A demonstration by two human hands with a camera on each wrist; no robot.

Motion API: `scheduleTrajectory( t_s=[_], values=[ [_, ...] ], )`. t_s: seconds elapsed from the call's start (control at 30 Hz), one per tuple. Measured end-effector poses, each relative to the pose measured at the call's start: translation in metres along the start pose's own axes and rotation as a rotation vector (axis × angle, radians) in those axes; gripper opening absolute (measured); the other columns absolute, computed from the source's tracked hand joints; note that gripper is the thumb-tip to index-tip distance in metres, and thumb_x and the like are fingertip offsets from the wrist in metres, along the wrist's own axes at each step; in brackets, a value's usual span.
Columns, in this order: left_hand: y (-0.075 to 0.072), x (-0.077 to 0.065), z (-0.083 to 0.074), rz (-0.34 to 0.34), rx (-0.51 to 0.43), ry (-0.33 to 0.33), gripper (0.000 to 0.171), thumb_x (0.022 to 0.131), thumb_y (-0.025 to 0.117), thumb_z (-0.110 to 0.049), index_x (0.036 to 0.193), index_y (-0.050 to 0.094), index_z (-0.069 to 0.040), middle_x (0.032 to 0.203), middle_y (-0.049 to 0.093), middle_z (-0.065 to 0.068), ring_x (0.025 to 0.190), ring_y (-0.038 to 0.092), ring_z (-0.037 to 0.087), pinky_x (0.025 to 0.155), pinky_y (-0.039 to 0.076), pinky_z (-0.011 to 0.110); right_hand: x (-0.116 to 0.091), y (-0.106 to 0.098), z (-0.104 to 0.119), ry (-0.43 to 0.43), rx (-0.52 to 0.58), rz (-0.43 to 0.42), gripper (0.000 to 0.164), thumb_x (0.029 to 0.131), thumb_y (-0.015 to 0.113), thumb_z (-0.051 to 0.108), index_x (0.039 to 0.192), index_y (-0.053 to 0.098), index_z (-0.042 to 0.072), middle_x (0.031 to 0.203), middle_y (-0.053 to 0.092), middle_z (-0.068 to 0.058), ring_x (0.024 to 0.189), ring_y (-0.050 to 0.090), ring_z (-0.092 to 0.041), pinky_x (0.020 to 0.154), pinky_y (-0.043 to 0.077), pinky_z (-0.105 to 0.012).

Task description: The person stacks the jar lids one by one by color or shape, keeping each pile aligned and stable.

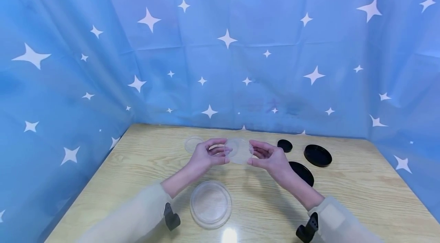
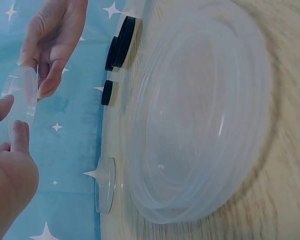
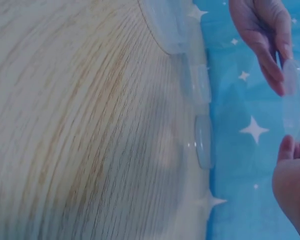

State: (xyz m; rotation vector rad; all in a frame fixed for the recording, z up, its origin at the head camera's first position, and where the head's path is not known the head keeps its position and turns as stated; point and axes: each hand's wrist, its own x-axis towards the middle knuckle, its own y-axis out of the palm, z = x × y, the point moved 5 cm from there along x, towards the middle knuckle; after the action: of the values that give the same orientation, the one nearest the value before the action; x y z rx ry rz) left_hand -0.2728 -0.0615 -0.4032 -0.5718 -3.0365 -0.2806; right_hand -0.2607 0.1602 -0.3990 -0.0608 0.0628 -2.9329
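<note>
Over the middle of the table, both hands hold a clear round shallow plastic dish (image 1: 240,153) by its rim. In the head view, my left hand (image 1: 207,154) pinches the left side between thumb and fingers. My right hand (image 1: 271,158) grips the opposite side the same way. The left wrist view shows the dish (image 2: 25,95) up off the table, seen nearly edge-on. It looks like clear dish or lid parts overlapping, but I cannot tell whether there are two. Below the hands, a larger clear round dish (image 1: 211,204) lies on the table.
Behind the left hand sits another clear round dish (image 1: 192,144). To the right are a small black round lid (image 1: 284,145), a larger black one (image 1: 317,155) and a third black one (image 1: 301,173), partly behind the right forearm. A blue star-patterned curtain (image 1: 268,75) hangs behind the wooden table (image 1: 357,182).
</note>
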Motion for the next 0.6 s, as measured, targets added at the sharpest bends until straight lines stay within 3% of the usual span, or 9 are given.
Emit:
scheduleTrajectory(
  t_s=[0.23, 0.43, 0.6],
  values=[
    [-0.005, -0.008, 0.000, -0.005, 0.017, -0.013, 0.059, 0.085, 0.074, 0.013, 0.140, 0.057, 0.004, 0.125, 0.067, 0.023, 0.120, 0.065, 0.031, 0.093, 0.057, 0.036, -0.003, 0.007, 0.000, 0.013, 0.002, 0.010, 0.064, 0.087, 0.079, -0.004, 0.144, 0.050, -0.011, 0.140, 0.056, -0.025, 0.114, 0.063, -0.010, 0.097, 0.052, -0.023],
    [-0.014, -0.026, 0.002, -0.011, 0.007, -0.063, 0.058, 0.085, 0.074, 0.011, 0.139, 0.054, 0.008, 0.125, 0.067, 0.026, 0.124, 0.061, 0.038, 0.092, 0.058, 0.036, -0.009, 0.020, -0.004, -0.004, -0.048, 0.080, 0.064, 0.086, 0.082, 0.002, 0.142, 0.053, -0.010, 0.131, 0.061, -0.024, 0.125, 0.059, -0.033, 0.098, 0.052, -0.025],
    [-0.023, -0.042, 0.004, 0.002, 0.029, -0.076, 0.057, 0.086, 0.075, 0.009, 0.138, 0.053, 0.010, 0.123, 0.068, 0.026, 0.121, 0.063, 0.036, 0.092, 0.058, 0.037, -0.014, 0.031, -0.008, -0.040, -0.079, 0.117, 0.063, 0.084, 0.085, 0.006, 0.138, 0.057, -0.011, 0.128, 0.062, -0.027, 0.119, 0.063, -0.033, 0.099, 0.053, -0.030]
  ],
)
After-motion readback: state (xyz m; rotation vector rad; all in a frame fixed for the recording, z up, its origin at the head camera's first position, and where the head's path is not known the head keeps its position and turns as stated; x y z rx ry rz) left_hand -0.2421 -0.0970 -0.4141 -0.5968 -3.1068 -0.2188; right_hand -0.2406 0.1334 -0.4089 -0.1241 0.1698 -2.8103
